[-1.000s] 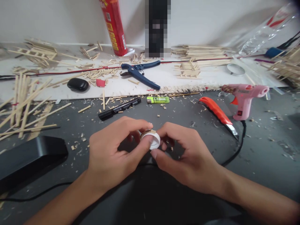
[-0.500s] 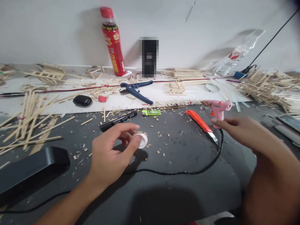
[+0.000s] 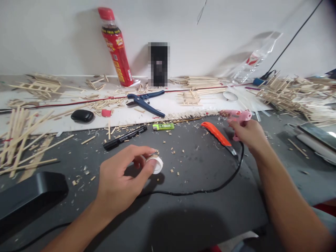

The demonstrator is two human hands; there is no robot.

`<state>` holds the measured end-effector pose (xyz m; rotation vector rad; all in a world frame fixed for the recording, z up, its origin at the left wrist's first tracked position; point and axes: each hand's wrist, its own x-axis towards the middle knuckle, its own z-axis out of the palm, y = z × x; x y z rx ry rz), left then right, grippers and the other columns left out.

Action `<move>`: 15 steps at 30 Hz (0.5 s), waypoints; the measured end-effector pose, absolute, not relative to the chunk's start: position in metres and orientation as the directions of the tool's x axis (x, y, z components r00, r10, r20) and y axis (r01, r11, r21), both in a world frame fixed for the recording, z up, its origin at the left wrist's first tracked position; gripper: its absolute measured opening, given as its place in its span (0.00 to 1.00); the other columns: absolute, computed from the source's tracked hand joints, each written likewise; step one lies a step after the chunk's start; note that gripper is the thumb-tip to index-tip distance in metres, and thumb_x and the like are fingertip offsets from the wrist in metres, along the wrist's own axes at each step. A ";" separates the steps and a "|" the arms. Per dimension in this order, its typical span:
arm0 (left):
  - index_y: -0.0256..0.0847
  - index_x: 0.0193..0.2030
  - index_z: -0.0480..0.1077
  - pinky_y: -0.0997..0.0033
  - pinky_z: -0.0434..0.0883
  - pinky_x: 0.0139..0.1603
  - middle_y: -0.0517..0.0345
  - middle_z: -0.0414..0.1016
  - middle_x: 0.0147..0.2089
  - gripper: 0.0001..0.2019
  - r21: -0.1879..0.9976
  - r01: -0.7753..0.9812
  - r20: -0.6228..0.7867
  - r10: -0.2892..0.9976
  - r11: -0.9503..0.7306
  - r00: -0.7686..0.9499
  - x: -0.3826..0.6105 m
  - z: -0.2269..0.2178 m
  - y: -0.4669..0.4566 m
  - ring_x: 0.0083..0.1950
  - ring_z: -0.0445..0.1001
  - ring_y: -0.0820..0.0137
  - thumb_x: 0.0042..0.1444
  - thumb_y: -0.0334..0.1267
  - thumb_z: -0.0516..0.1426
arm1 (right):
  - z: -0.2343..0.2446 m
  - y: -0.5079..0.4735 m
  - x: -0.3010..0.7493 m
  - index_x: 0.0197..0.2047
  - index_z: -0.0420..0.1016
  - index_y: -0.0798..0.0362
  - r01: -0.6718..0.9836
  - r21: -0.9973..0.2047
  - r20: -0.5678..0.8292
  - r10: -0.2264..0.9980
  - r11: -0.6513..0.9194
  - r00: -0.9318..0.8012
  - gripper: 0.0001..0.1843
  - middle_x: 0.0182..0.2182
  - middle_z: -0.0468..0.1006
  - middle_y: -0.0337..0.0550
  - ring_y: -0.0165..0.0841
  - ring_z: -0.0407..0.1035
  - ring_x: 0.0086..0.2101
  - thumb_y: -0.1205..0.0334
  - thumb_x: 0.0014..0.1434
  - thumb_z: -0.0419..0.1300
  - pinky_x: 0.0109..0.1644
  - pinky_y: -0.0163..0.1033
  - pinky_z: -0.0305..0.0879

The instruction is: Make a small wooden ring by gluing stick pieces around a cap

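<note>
My left hand (image 3: 120,178) pinches a small white ring (image 3: 155,164) between thumb and fingers, just above the dark table; a bit of wood sits on the ring's top edge. My right hand (image 3: 248,134) is stretched out to the right and closed round the handle of the pink glue gun (image 3: 235,116), which stands at the edge of the white board. The gun's black cord (image 3: 199,190) curves back across the table toward my left hand.
An orange utility knife (image 3: 216,135) lies just left of the glue gun. A black marker (image 3: 125,138), green lighter (image 3: 163,126), blue cutters (image 3: 144,100), red bottle (image 3: 115,47), a black case (image 3: 26,194) and piles of wooden sticks (image 3: 288,94) are spread around.
My right hand let go of the white ring, swung right and closed on the pink glue gun. The left hand kept the ring. The view tilted up and shifted right.
</note>
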<state>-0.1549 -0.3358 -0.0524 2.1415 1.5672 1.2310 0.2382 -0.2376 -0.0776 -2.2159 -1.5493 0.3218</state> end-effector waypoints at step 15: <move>0.49 0.41 0.78 0.77 0.77 0.31 0.68 0.81 0.30 0.04 0.549 0.679 0.518 0.836 -0.488 0.182 -0.154 -0.053 -0.334 0.27 0.79 0.74 0.62 0.34 0.62 | -0.074 -0.232 0.231 0.54 0.82 0.55 0.858 -0.359 0.165 0.880 -0.367 0.445 0.24 0.41 0.82 0.62 0.50 0.73 0.39 0.49 0.66 0.56 0.41 0.48 0.60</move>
